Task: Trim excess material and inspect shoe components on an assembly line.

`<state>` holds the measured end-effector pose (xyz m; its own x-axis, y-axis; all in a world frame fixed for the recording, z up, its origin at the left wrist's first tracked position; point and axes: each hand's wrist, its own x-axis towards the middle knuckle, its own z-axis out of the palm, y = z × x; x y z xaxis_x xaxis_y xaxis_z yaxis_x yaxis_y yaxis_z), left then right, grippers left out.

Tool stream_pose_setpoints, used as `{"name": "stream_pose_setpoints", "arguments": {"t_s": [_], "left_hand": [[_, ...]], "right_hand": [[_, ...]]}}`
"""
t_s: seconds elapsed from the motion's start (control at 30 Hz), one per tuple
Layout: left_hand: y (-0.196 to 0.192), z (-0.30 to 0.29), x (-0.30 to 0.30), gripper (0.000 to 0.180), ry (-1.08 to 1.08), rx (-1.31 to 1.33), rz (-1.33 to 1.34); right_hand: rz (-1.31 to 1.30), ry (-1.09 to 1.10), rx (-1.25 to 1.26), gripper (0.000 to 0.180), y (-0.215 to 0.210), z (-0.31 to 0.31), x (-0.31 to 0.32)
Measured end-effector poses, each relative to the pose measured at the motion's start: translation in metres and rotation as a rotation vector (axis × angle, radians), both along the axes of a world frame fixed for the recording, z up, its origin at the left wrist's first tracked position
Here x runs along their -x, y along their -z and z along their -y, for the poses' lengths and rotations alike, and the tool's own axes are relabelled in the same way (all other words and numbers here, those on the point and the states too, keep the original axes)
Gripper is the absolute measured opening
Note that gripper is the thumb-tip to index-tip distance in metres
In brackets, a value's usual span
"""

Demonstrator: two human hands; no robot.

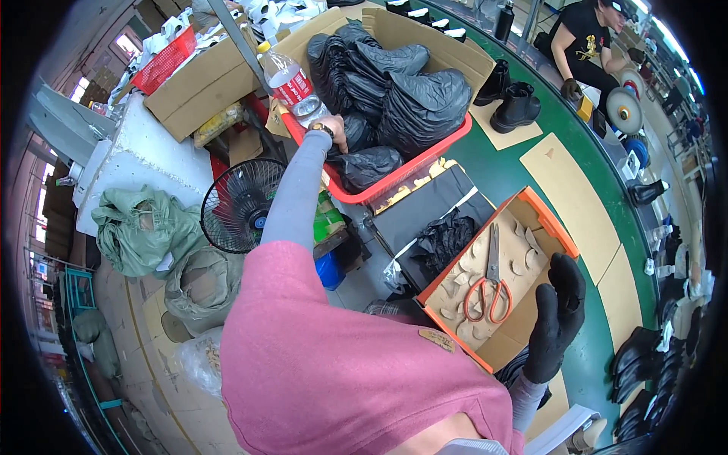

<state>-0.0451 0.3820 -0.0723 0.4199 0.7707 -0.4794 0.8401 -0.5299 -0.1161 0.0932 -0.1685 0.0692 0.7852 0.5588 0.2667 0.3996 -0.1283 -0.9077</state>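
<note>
My bare left hand (331, 130) reaches over the side of a red plastic basket (379, 191). Its fingers curl down onto the near edge of a black plastic bag (368, 167), and their tips are partly hidden. More black bagged bundles (425, 102) fill the cardboard-lined basket. A clear bottle with a red label (292, 83) stands just beyond that hand. My right hand (556, 318), in a black glove, is raised with thumb and fingers apart and holds nothing. Beside it is an orange-rimmed cardboard box (557, 227) holding scissors with red handles (489, 296) among small curved scraps.
A black fan (246, 205) stands left of my left arm, near green sacks (144, 227). Cardboard sheets (572, 197) and black boots (516, 106) lie along the green bench (576, 371). At the far right another person (584, 38) sits by a round wheel (625, 110).
</note>
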Motion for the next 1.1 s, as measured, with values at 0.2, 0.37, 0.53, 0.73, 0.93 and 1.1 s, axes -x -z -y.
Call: {"name": "stream_pose_setpoints", "arguments": {"t_s": [0.2, 0.37, 0.53, 0.73, 0.93, 1.1], "left_hand": [[0.021, 0.005, -0.001, 0.098, -0.011, -0.108, 0.082], [0.027, 0.001, 0.0, 0.104, -0.037, -0.086, 0.047], [-0.024, 0.022, -0.003, 0.1, 0.098, 0.043, -0.068], [-0.067, 0.081, 0.01, 0.057, 0.207, -0.224, 0.475], [0.01, 0.128, 0.032, 0.05, 0.286, -0.235, 0.358], [0.009, 0.14, 0.046, 0.065, 0.237, -0.245, 0.479]], "right_hand": [[-0.012, 0.011, 0.005, 0.045, 0.004, -0.001, 0.001], [0.068, -0.064, 0.066, 0.042, 0.0, -0.004, 0.005], [0.079, -0.063, 0.067, 0.043, -0.002, 0.001, 0.01], [0.001, 0.087, 0.02, 0.043, 0.002, 0.02, 0.015], [0.02, 0.006, 0.096, 0.039, 0.01, 0.017, 0.018], [0.021, -0.042, 0.089, 0.038, 0.013, 0.012, 0.016]]}}
